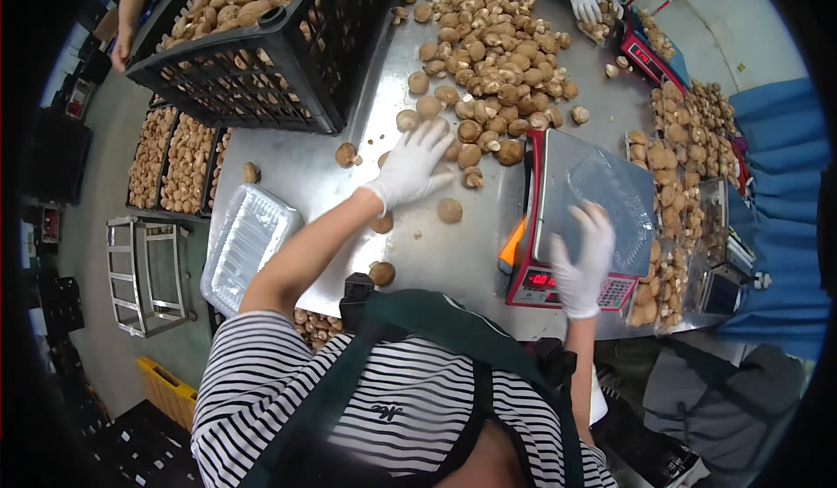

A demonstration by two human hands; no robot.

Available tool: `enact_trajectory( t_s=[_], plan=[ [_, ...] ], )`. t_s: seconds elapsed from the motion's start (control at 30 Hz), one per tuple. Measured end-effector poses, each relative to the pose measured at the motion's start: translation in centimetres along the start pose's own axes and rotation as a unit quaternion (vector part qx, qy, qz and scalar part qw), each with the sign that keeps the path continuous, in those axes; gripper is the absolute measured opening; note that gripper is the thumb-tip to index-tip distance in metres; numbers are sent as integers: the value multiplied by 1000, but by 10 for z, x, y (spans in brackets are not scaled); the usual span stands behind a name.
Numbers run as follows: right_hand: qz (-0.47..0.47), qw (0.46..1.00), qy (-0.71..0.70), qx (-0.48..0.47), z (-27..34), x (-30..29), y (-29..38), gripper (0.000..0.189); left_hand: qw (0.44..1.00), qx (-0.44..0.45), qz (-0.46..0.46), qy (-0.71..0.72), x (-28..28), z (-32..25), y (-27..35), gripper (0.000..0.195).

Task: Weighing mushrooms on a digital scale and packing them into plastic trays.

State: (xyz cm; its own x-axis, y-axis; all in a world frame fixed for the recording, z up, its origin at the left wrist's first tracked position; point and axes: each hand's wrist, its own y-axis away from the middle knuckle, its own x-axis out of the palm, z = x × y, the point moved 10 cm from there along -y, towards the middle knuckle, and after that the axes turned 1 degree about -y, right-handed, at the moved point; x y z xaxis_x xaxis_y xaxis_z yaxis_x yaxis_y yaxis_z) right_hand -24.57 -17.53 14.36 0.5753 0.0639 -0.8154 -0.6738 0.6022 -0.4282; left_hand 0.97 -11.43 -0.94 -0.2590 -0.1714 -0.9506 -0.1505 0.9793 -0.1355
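My left hand (413, 169), in a white glove, reaches palm down over the near end of a heap of shiitake mushrooms (500, 56). Its fingers are stretched out and the thumb stands apart; nothing shows in its grasp, though the palm is hidden. A clear plastic tray (605, 184) lies on the plate of a red-framed digital scale (539, 213). Above that plate's near part, my gloved right hand (582, 262) is held with thumb and fingers apart, holding nothing. Single mushrooms, such as one (450, 210) between my hands, lie loose on the metal table (477, 252).
A black crate (261, 89) of mushrooms stands at the far left. Clear trays (232, 252) are stacked at the left edge. Filled packs (664, 226) line the right side. An orange-handled tool (513, 246) lies beside the scale. Across the table, a co-worker's gloved hands (584, 2) hold a pack.
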Motion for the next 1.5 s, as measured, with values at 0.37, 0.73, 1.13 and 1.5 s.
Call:
enact_trajectory(
  t_s=[0.37,0.73,1.13,1.5],
  plan=[
    [139,986,80,44,-9,237,-105,72,994,-56,-50,83,-45,19,78,61],
    [210,973,18,-92,45,211,-32,53,966,-204,-133,90,-19,57,108,55],
    [117,989,-85,-38,38,176,-22,63,990,-129,-64,6,-33,20,62,52],
    [101,987,-118,-45,38,163,-8,59,686,-186,-88,698,-66,4,121,69]
  ],
)
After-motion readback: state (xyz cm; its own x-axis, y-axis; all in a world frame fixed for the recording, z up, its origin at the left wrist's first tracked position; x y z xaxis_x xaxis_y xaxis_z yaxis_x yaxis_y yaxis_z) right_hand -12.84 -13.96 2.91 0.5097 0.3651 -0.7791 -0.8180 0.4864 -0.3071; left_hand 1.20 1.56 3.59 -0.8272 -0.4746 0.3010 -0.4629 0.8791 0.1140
